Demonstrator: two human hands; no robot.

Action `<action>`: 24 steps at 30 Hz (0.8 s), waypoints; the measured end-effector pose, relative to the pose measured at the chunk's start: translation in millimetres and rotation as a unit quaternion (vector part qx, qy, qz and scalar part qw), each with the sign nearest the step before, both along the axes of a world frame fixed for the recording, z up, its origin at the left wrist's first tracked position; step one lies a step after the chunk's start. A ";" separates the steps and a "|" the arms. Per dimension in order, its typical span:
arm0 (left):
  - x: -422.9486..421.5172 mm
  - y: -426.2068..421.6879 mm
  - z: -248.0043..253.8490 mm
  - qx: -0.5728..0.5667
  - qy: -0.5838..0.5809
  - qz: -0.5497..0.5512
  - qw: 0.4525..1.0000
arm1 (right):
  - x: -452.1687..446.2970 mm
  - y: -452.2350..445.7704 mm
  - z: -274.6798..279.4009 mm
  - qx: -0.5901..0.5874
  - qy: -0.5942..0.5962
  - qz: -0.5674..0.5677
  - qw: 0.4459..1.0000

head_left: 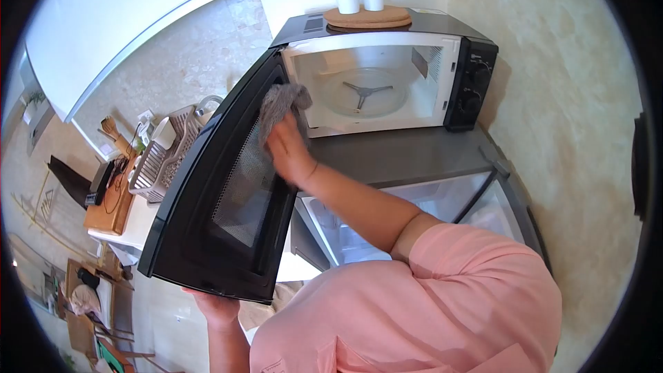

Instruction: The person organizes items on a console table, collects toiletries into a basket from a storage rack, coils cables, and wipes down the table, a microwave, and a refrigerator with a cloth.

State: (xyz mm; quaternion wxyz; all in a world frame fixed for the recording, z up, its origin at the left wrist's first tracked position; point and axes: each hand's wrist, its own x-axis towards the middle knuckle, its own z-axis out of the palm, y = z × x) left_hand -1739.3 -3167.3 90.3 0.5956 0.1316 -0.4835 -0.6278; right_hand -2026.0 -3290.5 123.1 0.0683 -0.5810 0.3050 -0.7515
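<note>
A black microwave [476, 86] stands with its door [207, 193] swung open to the left. My right hand [289, 148] presses a grey cloth [280, 105] against the inner face of the door, near the hinge side. Below the door's lower edge is my left hand [215, 306], touching it from underneath; its fingers are mostly hidden behind the door. Inside the lit cavity lies a glass plate [331, 100], with a dark three-armed piece [368, 90] showing at its centre.
Two potted plants [349, 3] stand on a cork board [367, 18] atop the microwave. Under it is a fridge [394, 155] with its door open. A dish rack [160, 159] and wooden board [114, 204] are at the left.
</note>
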 end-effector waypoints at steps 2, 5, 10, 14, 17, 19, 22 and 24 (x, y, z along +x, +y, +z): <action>-2.9 2.9 0.0 0.024 0.022 0.013 0.999 | 30.1 38.4 -6.5 0.013 0.049 0.057 0.997; 1.1 -0.1 -2.3 -0.012 -0.014 0.009 1.000 | 63.9 97.8 16.5 -0.223 0.343 0.064 0.910; -13.2 21.5 3.2 -0.109 -0.115 0.051 0.986 | 77.4 99.7 60.1 -0.325 0.377 0.153 0.854; -10.1 18.7 -9.4 -0.055 -0.050 0.058 0.996 | 42.6 74.7 112.7 -0.359 0.339 0.026 0.869; -7.8 25.2 -11.3 -0.036 -0.107 0.114 0.987 | -19.0 19.0 123.4 -0.266 0.329 -0.046 0.905; -9.5 26.0 -10.2 -0.045 -0.185 0.169 0.967 | -57.6 -33.8 120.7 -0.303 0.244 -0.072 0.918; -10.5 23.1 -12.3 -0.027 -0.077 0.075 0.994 | -88.0 -34.9 127.3 -0.215 0.259 -0.085 0.938; -12.4 27.1 -6.2 -0.034 -0.075 0.066 0.994 | -77.8 -32.0 125.6 -0.220 0.243 -0.107 0.939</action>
